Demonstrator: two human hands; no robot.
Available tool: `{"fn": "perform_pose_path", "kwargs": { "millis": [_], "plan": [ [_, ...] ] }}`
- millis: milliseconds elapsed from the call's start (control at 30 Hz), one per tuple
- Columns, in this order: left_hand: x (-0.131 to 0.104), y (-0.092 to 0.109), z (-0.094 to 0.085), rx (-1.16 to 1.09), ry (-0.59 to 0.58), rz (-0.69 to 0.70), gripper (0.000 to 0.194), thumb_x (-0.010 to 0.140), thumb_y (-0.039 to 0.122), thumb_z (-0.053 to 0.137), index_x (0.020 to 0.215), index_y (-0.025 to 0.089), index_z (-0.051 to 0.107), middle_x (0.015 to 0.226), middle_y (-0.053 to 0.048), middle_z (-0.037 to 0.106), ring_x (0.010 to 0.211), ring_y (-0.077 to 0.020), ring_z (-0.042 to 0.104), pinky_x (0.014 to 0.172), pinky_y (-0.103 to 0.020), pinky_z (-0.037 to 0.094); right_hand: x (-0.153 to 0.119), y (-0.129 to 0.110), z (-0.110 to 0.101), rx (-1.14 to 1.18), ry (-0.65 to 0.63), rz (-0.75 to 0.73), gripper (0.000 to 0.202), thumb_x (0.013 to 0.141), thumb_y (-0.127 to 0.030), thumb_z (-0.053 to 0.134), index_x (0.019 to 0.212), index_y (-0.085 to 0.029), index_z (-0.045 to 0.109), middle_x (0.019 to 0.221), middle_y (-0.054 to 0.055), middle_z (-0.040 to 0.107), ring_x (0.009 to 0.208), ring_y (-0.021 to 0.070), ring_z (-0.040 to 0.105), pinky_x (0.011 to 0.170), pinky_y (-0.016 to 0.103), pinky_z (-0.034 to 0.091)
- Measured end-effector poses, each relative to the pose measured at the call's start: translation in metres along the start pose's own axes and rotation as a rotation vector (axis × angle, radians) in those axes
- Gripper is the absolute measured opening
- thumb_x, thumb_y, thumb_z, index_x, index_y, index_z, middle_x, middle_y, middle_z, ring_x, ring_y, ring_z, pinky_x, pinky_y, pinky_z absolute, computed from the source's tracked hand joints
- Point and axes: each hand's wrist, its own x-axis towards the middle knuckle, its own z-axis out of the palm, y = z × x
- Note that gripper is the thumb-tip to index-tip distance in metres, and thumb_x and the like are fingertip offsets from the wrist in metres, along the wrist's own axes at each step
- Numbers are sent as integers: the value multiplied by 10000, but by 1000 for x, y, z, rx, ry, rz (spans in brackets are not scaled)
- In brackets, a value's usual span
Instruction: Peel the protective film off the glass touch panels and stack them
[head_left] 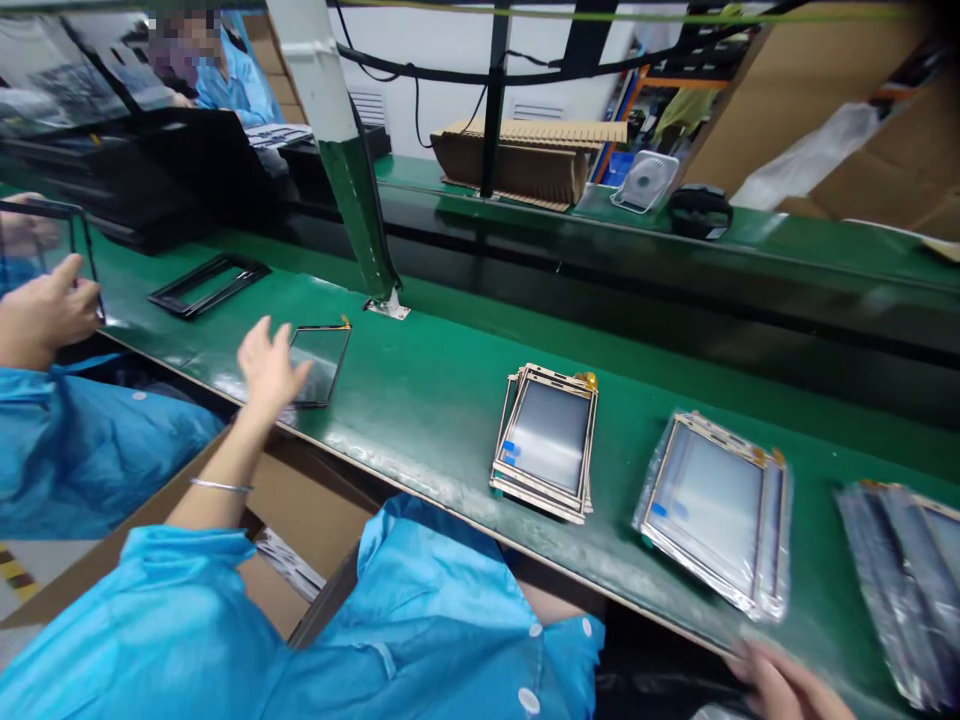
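Observation:
My left hand (274, 370), with a thin bracelet at the wrist, is open with its fingers spread. It reaches over the left edge of a black-bordered glass panel (322, 372) with a small orange flex tab, lying on the green bench; I cannot tell whether it touches. My right hand (791, 685) is slightly blurred and partly cut off at the bottom right, by the bench's front edge. Its visible fingers are stretched out with nothing seen in them. Nearest to it lie plastic-wrapped screen panels (709, 510). Left of those is a stack of screen panels (546, 440) with blue tabs.
More wrapped panels (911, 580) lie at the far right. At left, a co-worker's hand (52, 310) holds a black-edged panel near black frames (210, 283). A post (352, 200) rises from the bench. A cardboard box (319, 490) is below the bench edge.

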Motion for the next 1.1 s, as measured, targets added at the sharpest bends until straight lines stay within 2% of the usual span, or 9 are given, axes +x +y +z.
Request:
{"fn": "perform_pose_path", "kwargs": {
  "millis": [67,167,267,333,533,700,833,1000,1100],
  "plan": [
    [-21,31,36,13,-115,150,450,809,255,630,1220,112,520,1446,-139,389,1415,-331,171,1146,-458,173,17,-5,26,-85,-106,-120,377,752,-586,625,896,-243,686,977,157,672,934,328,640,771,523,511],
    [-63,80,104,-12,-392,326,209,855,358,568,931,186,659,1153,-91,626,1179,-251,488,1071,-389,307,50,-11,93,-93,-195,-243,512,802,-587,539,1078,-165,626,1236,192,569,1141,332,541,865,517,502],
    [-96,114,155,-29,-532,351,352,860,452,522,650,183,610,883,-89,635,979,-256,547,971,-414,371,70,-10,145,-116,-190,-242,656,797,-638,493,1169,-104,575,1266,236,522,1191,357,486,967,553,426],
    [-106,125,170,-54,-579,332,360,829,441,556,579,181,548,818,-83,603,948,-269,539,957,-446,360,72,-6,159,-122,-182,-237,688,809,-642,467,1209,-89,552,1258,239,523,1209,362,466,1031,565,353],
    [-108,133,168,-261,-698,208,275,763,365,637,618,184,489,846,-76,597,991,-280,550,995,-484,324,62,3,161,-74,-132,-171,746,817,-661,430,1265,-70,511,1327,255,462,1246,364,441,1056,546,324],
    [-104,157,182,-595,-999,27,387,863,438,518,1148,176,515,1006,-118,675,882,-238,669,833,-433,486,65,0,167,-19,-104,-127,760,792,-698,423,1248,-99,528,1360,239,445,1300,363,371,1084,549,270],
    [-96,172,191,-775,-1214,-120,449,897,358,420,1287,141,465,1030,-164,702,855,-271,711,773,-462,533,61,-11,160,42,-107,-81,791,713,-731,507,1200,-109,552,1342,247,472,1292,379,375,1077,564,265],
    [-111,152,156,-953,-1323,-199,551,836,248,546,1371,199,424,1212,-157,657,956,-260,702,742,-371,568,62,-37,127,255,-129,36,651,846,-676,382,1236,-164,482,1188,181,622,1014,259,626,838,425,503],
    [-131,127,126,-1056,-1423,-263,521,849,268,600,1345,194,456,1235,-176,644,990,-270,696,691,-297,573,77,-54,105,530,-285,211,579,800,-709,454,998,-180,581,850,103,705,701,190,650,581,292,496]
  ]
}}
